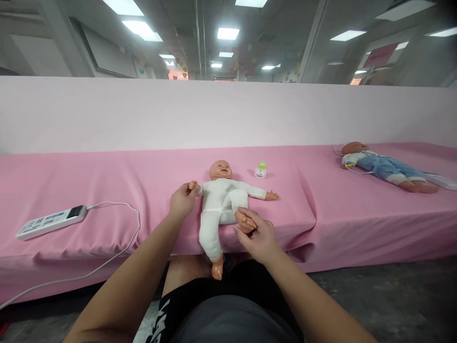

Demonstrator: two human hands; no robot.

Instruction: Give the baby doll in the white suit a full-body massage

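A baby doll (215, 202) with a white cloth body lies on its back on the pink-covered table, head toward the wall. My left hand (183, 200) is closed around the doll's hand at the left of the view. On the other side, my right hand (262, 238) grips the doll's foot, with that leg bent up over its belly and the toes showing between my fingers. The doll's other leg hangs straight over the table's front edge. Its other arm stretches out to the right, palm up. Behind that arm stands a small clear bottle (260, 171) with a green cap.
A white power strip (52, 222) lies at the left, its cord (138, 224) trailing over the front edge. A second doll (383, 166) in blue trousers lies far right. Behind the pink cloth (171, 166) rise a white low wall (228, 114) and glass.
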